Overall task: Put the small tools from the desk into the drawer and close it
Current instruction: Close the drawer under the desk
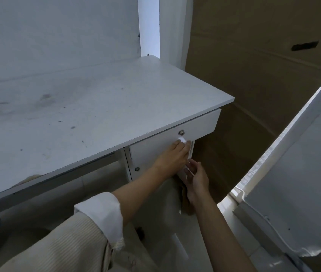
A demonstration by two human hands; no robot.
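Note:
The white desk (100, 99) has a white drawer (198, 124) under its right end, with a metal lock (181, 132) on the front. The drawer front sits almost flush under the desk top. My left hand (172, 156) reaches up to the drawer's small white knob (182, 139), with the fingertips closed on it. My right hand (197, 178) is just below, with its fingers curled at the right edge of the lower white front (142, 161). A thin white strip shows between those fingers; whether they grip it is unclear. No small tools show on the desk top.
Brown cardboard (253, 75) covers the wall to the right of the desk. A white slanted panel (303, 163) stands close at the right. The lower front has a second metal lock (137, 169). A pale wall (57, 32) backs the desk.

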